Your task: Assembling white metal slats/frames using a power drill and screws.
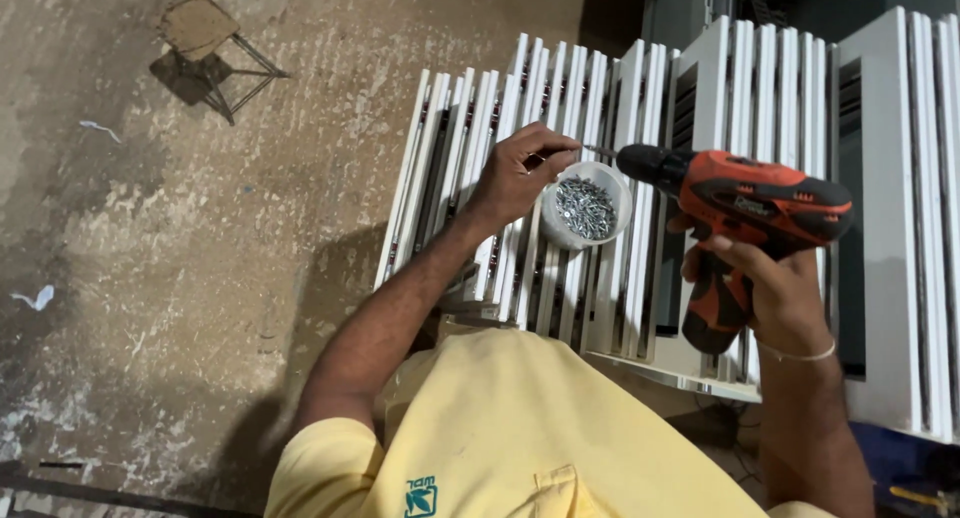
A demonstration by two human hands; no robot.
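My right hand (775,293) grips an orange and black cordless drill (745,203) by its handle, its bit pointing left. My left hand (520,173) pinches a small screw at its fingertips, held against the tip of the drill bit. Just below that tip sits a small white cup (587,210) full of silver screws, resting on top of a row of white frames (480,128) standing on edge.
More white frames (890,178) stand packed together on the right. Bare, stained concrete floor (200,258) spreads to the left, with a small stool (205,38) at the top left. My yellow shirt (520,428) fills the bottom.
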